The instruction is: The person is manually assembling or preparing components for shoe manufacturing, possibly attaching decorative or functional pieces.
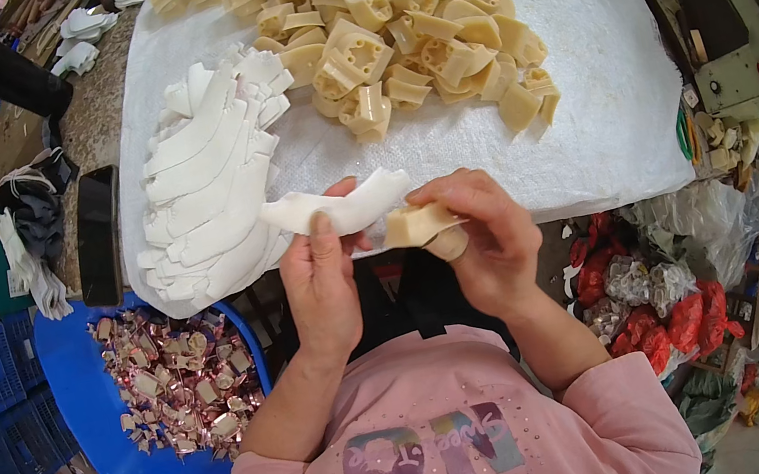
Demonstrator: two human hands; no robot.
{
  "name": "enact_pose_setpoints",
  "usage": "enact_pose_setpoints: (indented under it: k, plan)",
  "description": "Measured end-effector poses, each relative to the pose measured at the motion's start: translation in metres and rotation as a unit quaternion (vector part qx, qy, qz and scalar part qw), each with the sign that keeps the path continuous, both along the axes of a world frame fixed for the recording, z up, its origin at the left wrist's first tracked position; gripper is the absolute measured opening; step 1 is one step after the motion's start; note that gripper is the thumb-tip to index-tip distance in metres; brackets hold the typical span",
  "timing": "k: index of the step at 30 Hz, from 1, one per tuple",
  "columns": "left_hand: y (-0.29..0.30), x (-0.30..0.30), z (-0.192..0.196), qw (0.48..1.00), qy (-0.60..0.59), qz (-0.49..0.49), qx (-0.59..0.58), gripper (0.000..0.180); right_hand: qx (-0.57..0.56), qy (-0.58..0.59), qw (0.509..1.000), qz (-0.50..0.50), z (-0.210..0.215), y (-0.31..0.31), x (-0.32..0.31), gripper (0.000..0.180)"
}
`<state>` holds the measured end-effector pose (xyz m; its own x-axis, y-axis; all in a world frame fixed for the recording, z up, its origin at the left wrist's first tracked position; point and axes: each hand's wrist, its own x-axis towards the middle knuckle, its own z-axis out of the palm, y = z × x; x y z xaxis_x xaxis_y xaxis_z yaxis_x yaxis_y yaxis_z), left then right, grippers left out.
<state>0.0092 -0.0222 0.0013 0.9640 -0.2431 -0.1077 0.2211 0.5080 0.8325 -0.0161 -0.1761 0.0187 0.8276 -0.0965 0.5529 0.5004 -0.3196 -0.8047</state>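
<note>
My left hand [324,282] is closed on a thin white curved piece [339,206], leather-like, with the thumb on top and fingers beneath. Its free end stretches right, above the part in my other hand. My right hand [495,247] grips a beige plastic shoe heel [418,225] between thumb and fingers; the fingers partly hide it. Left of my hands, a fanned stack of white cut pieces [202,182] lies on the white woven cover [598,66]. Farther back is a heap of similar beige heels [404,30], several showing holes in their ends.
A blue tub [97,419] below the table's left side holds many small shiny pinkish parts [187,383]. A black phone [100,235] and a dark cylinder [16,78] are at the left. Red and clear plastic bags [663,319] crowd the lower right, near a pale-green machine part [746,81].
</note>
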Motion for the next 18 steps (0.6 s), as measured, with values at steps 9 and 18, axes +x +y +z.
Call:
enact_pose_setpoints:
  k: [9, 18]
  plan:
    - [0.002, -0.013, 0.020, 0.999, -0.006, -0.049, 0.019, 0.039, -0.057, -0.167, 0.984, -0.012, -0.011, 0.017, 0.010, 0.047]
    - [0.002, -0.019, 0.021, 0.993, -0.069, -0.054, 0.085, 0.041, -0.082, -0.177, 0.981, -0.026, -0.016, 0.016, 0.011, 0.048]
